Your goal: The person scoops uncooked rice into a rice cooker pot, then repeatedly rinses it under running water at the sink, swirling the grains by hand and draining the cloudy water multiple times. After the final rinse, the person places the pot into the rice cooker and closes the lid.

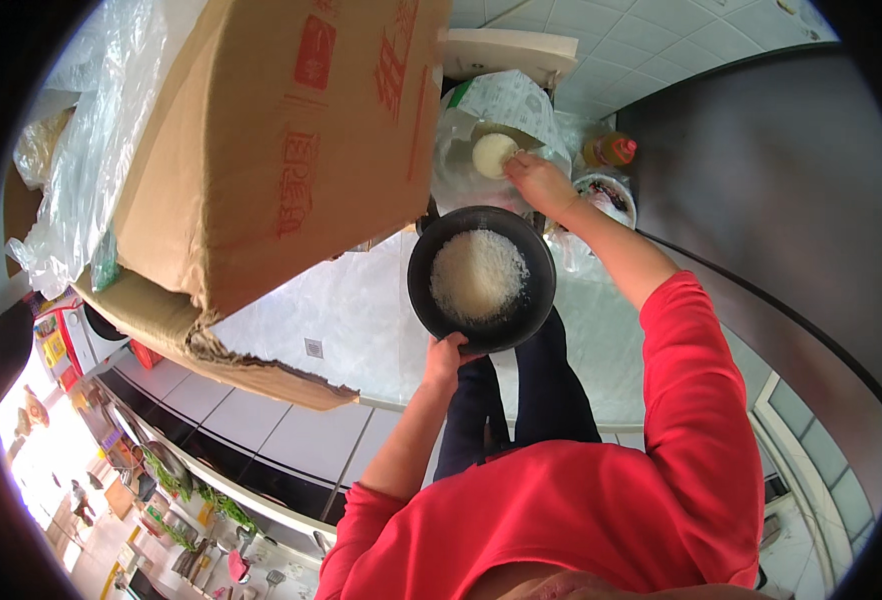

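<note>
My left hand (448, 358) grips the near edge of a dark round pot (420, 300). White rice grains (480, 274) lie heaped in its bottom, with some scattered up the side. Beyond the pot, my right hand (542, 184) holds a small round cup by its side, filled with rice (495, 155); the grains hide most of the cup. That cup is over the mouth of a plastic bag (459, 176) with a white and green printed part (512, 101). What the bag contains cannot be seen clearly.
A large torn cardboard box (321, 150) rises at the left, with clear plastic sheeting (103, 150) beside it. A red-capped bottle (609, 150) and a white bucket (624, 199) stand right of the bag. A dark grey panel (756, 187) borders the right; a cluttered counter (283, 555) lies lower left.
</note>
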`<state>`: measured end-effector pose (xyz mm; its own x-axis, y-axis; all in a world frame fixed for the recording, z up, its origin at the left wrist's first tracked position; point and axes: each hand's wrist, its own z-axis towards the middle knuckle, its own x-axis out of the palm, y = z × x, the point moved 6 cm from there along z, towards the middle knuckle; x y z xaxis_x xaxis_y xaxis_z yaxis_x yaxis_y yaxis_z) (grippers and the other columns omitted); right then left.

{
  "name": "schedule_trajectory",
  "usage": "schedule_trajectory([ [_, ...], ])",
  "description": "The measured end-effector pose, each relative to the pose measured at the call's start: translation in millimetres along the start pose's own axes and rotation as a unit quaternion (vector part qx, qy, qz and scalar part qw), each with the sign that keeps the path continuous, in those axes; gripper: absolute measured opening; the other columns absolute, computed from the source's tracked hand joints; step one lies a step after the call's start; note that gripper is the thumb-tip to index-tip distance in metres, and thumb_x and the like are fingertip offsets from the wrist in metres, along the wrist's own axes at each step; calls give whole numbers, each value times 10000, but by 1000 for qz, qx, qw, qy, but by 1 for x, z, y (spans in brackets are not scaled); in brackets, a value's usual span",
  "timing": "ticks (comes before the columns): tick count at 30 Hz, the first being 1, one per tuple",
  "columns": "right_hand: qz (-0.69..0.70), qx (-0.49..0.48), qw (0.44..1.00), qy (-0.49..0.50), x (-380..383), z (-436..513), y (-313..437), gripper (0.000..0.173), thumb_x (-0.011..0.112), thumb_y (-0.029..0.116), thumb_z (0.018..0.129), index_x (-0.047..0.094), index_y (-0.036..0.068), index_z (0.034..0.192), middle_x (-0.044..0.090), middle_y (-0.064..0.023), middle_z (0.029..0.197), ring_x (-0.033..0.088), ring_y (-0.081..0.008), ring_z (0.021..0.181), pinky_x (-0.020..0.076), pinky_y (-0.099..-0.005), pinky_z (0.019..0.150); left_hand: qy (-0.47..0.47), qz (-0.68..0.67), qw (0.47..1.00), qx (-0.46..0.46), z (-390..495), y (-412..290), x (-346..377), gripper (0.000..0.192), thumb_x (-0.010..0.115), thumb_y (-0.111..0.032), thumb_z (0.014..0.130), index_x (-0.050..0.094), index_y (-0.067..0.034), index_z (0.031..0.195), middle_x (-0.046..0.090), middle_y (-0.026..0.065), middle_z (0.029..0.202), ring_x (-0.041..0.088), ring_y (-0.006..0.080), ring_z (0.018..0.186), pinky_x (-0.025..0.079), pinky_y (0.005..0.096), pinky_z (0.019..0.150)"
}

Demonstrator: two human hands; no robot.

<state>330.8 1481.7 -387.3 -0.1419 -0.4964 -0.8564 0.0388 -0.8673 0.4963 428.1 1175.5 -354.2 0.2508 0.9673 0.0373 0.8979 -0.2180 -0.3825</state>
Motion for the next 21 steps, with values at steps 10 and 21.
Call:
schedule_trajectory([
  [10,166,-27,985,45,-64,-45,97,137,614,154,842,587,26,882,587,-93,907,585,-314,875,488,-386,727,2,-4,1000,1,17,11,-5,436,438,11,772,427,-17,1207,567,150,1028,633,305,866,581,421,684],
  [21,691,522,408,290,71,-116,129,188,527,186,937,587,53,818,590,-51,696,575,-158,577,470,-246,495,-10,14,1000,24,12,8,-18,252,507,-14,785,565,-26,1030,612,74,923,613,205,814,530,341,680],
])
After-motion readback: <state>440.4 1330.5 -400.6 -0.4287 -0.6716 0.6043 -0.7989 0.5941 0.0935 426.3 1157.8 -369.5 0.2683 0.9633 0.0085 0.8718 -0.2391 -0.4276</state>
